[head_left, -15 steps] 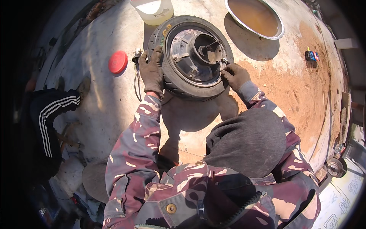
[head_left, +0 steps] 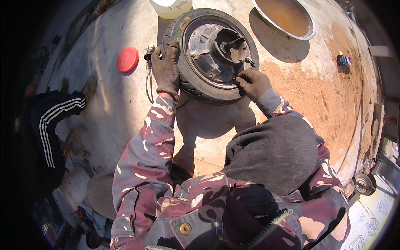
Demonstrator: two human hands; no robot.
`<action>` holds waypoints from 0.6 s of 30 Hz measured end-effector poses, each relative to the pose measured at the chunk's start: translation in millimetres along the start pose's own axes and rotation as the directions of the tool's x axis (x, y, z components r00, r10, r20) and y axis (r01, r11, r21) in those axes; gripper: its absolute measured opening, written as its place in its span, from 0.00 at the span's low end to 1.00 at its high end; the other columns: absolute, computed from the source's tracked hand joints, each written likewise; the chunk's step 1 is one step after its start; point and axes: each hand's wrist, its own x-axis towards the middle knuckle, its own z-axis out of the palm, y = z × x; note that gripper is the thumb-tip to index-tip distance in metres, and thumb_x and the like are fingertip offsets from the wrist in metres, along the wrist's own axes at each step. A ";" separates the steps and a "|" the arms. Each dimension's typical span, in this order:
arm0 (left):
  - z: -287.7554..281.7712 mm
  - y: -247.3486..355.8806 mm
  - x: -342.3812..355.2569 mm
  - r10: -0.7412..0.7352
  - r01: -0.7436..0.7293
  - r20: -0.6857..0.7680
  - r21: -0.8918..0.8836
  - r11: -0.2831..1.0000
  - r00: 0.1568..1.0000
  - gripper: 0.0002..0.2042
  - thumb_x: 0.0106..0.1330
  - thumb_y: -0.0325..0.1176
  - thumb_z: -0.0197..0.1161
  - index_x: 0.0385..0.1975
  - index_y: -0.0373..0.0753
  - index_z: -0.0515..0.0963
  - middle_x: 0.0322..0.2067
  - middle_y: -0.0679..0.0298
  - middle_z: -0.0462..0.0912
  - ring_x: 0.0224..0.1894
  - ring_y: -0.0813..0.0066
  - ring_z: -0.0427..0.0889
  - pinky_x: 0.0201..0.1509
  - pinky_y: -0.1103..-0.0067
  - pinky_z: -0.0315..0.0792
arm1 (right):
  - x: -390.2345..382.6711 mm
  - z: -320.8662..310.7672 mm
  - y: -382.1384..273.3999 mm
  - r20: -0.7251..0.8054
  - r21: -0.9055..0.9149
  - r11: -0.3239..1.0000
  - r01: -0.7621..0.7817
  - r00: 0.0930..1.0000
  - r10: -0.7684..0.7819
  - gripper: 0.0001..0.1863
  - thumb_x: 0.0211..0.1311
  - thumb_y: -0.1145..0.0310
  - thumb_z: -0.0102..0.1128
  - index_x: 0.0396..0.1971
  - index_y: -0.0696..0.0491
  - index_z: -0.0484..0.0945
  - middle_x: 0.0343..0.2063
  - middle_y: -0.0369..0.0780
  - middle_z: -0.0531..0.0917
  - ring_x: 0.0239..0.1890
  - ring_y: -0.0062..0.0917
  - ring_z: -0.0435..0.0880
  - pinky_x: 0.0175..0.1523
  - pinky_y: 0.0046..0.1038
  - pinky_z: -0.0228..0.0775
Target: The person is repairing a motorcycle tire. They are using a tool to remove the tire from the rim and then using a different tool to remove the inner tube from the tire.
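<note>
A scooter-type wheel point(head_left: 201, 52) stands in front of me, with a black tyre point(head_left: 196, 85) around a metal hub motor and a short axle pointing up. Against the tyre's left side, my left hand point(head_left: 168, 73) in a dark glove grips the edge, fingers reaching over the sidewall. At the right part of the rim, my right hand point(head_left: 253, 83), also gloved, has its fingertips pinched together. Something small pokes out at those fingertips, too small to name. A metal piece, perhaps the valve point(head_left: 248, 62), shows just above that hand.
Left of the wheel lie a round red lid point(head_left: 127, 59) and a cable with a connector point(head_left: 148, 56). Behind stand a pale plastic tub point(head_left: 171, 9) and a metal basin point(head_left: 309, 36) of brown water. A small box point(head_left: 344, 61) lies right. Another person's striped leg point(head_left: 50, 125) is at left.
My right hand has shifted slightly left and down along the rim, uncovering the metal piece above it. My left hand stays on the tyre. The whole view has tilted a little.
</note>
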 end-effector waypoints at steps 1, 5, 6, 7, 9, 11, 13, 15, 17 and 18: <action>0.4 1.2 -0.3 0.068 -0.068 -0.026 0.015 0.998 0.997 0.31 0.58 0.20 0.62 0.61 0.58 0.81 0.57 0.50 0.79 0.64 0.46 0.75 0.67 0.61 0.73 | 0.0 -0.2 0.1 -0.003 -0.010 1.000 0.011 1.000 -0.011 0.12 0.65 0.64 0.70 0.40 0.57 0.88 0.38 0.45 0.87 0.38 0.36 0.89 0.45 0.33 0.80; 2.4 2.5 1.7 0.037 -0.037 -0.044 -0.004 0.999 0.998 0.31 0.58 0.20 0.61 0.61 0.58 0.81 0.56 0.59 0.83 0.63 0.47 0.75 0.68 0.62 0.73 | 3.2 -1.4 0.5 0.044 -0.060 0.998 -0.030 0.998 0.033 0.12 0.66 0.58 0.67 0.41 0.49 0.88 0.43 0.42 0.87 0.46 0.41 0.87 0.52 0.38 0.79; 2.5 2.0 2.0 0.052 -0.052 -0.041 0.000 0.999 0.998 0.31 0.58 0.20 0.61 0.62 0.58 0.81 0.57 0.59 0.83 0.63 0.47 0.75 0.68 0.62 0.73 | 3.0 -1.7 0.4 0.034 -0.073 0.997 0.031 0.999 -0.028 0.12 0.66 0.58 0.67 0.41 0.49 0.88 0.42 0.42 0.87 0.46 0.41 0.87 0.51 0.39 0.79; 2.1 1.5 1.8 0.092 -0.091 -0.050 0.020 0.996 0.995 0.31 0.57 0.19 0.61 0.62 0.59 0.81 0.57 0.59 0.83 0.63 0.47 0.75 0.68 0.62 0.72 | 1.7 -2.0 0.2 0.028 -0.090 0.993 0.077 0.997 -0.075 0.11 0.66 0.59 0.67 0.40 0.49 0.87 0.41 0.42 0.86 0.45 0.41 0.87 0.50 0.39 0.79; 2.6 0.6 1.6 0.044 -0.045 -0.029 -0.030 0.999 0.999 0.32 0.57 0.19 0.61 0.62 0.58 0.80 0.57 0.54 0.82 0.64 0.46 0.75 0.69 0.62 0.72 | 1.8 -4.3 1.4 0.027 -0.145 0.974 0.175 0.985 -0.173 0.10 0.66 0.60 0.67 0.40 0.49 0.87 0.40 0.42 0.85 0.44 0.42 0.86 0.49 0.40 0.80; 3.2 0.1 0.5 0.020 -0.021 -0.022 -0.033 0.999 1.000 0.32 0.57 0.19 0.61 0.63 0.58 0.80 0.57 0.50 0.80 0.64 0.46 0.74 0.69 0.62 0.71 | 5.1 -8.7 4.1 0.038 -0.218 0.936 0.277 0.961 -0.275 0.08 0.65 0.61 0.67 0.39 0.48 0.86 0.38 0.42 0.84 0.44 0.42 0.86 0.48 0.41 0.80; 3.2 -0.1 0.1 -0.003 0.003 -0.017 -0.005 1.000 1.000 0.33 0.57 0.19 0.61 0.63 0.58 0.80 0.58 0.48 0.79 0.65 0.46 0.74 0.70 0.62 0.71 | 8.6 -11.9 6.5 0.057 -0.241 0.902 0.359 0.933 -0.356 0.08 0.64 0.63 0.68 0.39 0.48 0.85 0.37 0.42 0.84 0.43 0.42 0.86 0.47 0.41 0.80; 2.4 -0.4 0.2 0.010 -0.010 -0.010 -0.006 1.000 1.000 0.33 0.57 0.19 0.62 0.64 0.58 0.79 0.58 0.48 0.79 0.65 0.46 0.74 0.69 0.62 0.71 | 11.7 -14.7 8.8 0.087 -0.256 0.872 0.416 0.909 -0.408 0.08 0.62 0.64 0.68 0.39 0.47 0.85 0.37 0.41 0.84 0.43 0.41 0.86 0.47 0.41 0.80; 1.7 -0.1 0.6 0.015 -0.015 -0.005 -0.001 1.000 1.000 0.33 0.57 0.20 0.62 0.64 0.59 0.79 0.58 0.49 0.79 0.65 0.46 0.74 0.69 0.62 0.71 | 15.5 -17.0 10.7 0.128 -0.264 0.852 0.451 0.893 -0.433 0.08 0.61 0.65 0.68 0.39 0.47 0.85 0.36 0.40 0.84 0.43 0.40 0.86 0.47 0.41 0.80; 1.4 0.2 0.7 0.014 -0.014 -0.003 0.005 1.000 1.000 0.33 0.57 0.20 0.63 0.64 0.59 0.79 0.58 0.49 0.79 0.65 0.46 0.74 0.69 0.62 0.71 | 17.5 -17.8 11.2 0.142 -0.269 0.844 0.464 0.886 -0.442 0.08 0.61 0.65 0.68 0.39 0.47 0.85 0.36 0.40 0.84 0.43 0.40 0.86 0.47 0.41 0.80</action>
